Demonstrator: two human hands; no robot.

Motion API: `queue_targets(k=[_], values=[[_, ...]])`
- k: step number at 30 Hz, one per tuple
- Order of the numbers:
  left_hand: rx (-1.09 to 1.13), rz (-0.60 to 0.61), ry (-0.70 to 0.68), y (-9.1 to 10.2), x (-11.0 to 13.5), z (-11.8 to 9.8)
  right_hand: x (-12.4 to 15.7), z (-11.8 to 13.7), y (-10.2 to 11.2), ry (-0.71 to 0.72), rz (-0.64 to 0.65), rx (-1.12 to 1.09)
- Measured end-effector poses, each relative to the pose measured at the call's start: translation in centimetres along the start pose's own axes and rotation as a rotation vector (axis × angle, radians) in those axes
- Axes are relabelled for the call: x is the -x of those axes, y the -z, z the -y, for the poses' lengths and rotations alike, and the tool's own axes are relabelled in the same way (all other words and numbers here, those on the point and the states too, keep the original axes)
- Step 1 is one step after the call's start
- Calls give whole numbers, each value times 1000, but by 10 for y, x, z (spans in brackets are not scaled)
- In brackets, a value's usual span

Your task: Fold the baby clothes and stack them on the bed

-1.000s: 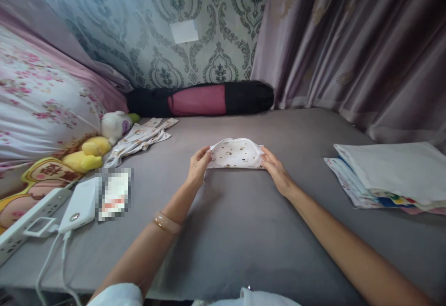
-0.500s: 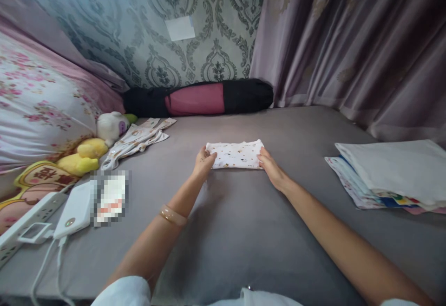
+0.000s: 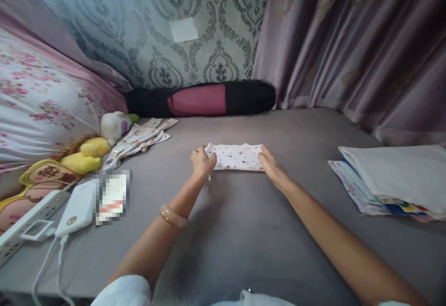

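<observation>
A folded white baby garment with a small scattered print lies in front of me as a flat, narrow rectangle. My left hand is at its left end, the thumb over the edge and the fingers bent behind it. At the right end, my right hand pinches the edge, thumb near the front face. Fingertips of both hands are partly hidden by the cloth. A bangle circles my left wrist.
On the grey bed sheet, a stack of folded cloths lies right. Left are a printed baby garment, plush toys, a white power bank with cables and a power strip. A black and pink roll lies against the wall.
The folded garment sits slightly lower in view and its raised top right corner now lies more even. The fingers of my left hand have shifted a little. My view has turned slightly.
</observation>
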State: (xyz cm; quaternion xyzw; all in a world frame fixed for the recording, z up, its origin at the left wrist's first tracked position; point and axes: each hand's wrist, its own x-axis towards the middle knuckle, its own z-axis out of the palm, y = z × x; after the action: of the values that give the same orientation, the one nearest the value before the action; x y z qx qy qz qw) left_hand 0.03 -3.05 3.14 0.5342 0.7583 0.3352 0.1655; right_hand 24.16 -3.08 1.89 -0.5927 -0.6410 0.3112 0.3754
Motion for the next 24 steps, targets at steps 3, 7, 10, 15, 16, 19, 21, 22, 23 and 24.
queue_targets(k=[3, 7, 10, 15, 16, 19, 21, 22, 23, 24], values=[[-285, -23, -207, 9, -1, 3, -4, 8, -7, 10, 11, 43], [-480, 11, -315, 28, -13, 7, -7, 19, -20, 96, 47, 169], [-536, -23, -359, 39, -25, 8, -8, 21, -26, 138, 40, 273], [-392, 1, -527, 23, -24, -2, -12, 25, -34, 223, 92, 480], [-352, 41, -569, 14, -20, -6, -13, 27, -36, 242, 111, 518], [-271, 169, -621, -12, -6, -19, -14, 32, -46, 291, 176, 590], [-257, 227, -611, -25, 3, -25, -14, 34, -51, 304, 208, 612], [-255, 248, -601, -30, 6, -27, -14, 33, -53, 304, 217, 620], [-252, 265, -586, -33, 8, -28, -14, 32, -55, 302, 222, 627], [-248, 276, -568, -37, 9, -28, -15, 30, -56, 299, 225, 634]])
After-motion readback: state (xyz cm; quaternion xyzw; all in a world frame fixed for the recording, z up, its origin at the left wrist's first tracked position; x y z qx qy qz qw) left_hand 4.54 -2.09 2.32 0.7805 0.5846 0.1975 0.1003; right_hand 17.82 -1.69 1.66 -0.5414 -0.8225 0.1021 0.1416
